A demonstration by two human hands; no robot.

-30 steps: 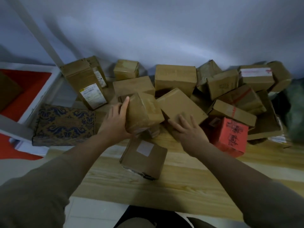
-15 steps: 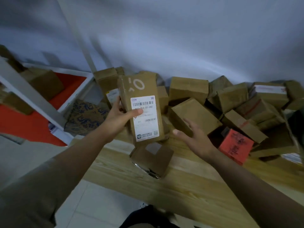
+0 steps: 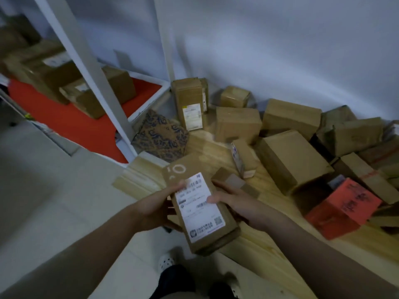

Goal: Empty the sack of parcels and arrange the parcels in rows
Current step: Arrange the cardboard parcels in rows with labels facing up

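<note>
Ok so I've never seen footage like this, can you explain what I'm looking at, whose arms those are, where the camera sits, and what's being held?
No machine here: a person wears a camera on the head, looking forward and down, so the arms are their own. Both hands hold one brown parcel with a white shipping label: the left hand grips its left edge, the right hand its right, thumb on the label. Beyond it, a loose pile of cardboard parcels lies on a wooden platform by the wall, with a red box and a blue-patterned box. On the left, a white shelf with a red surface holds more boxes.

Label (image 3: 198,205) print blurred, unreadable
</note>
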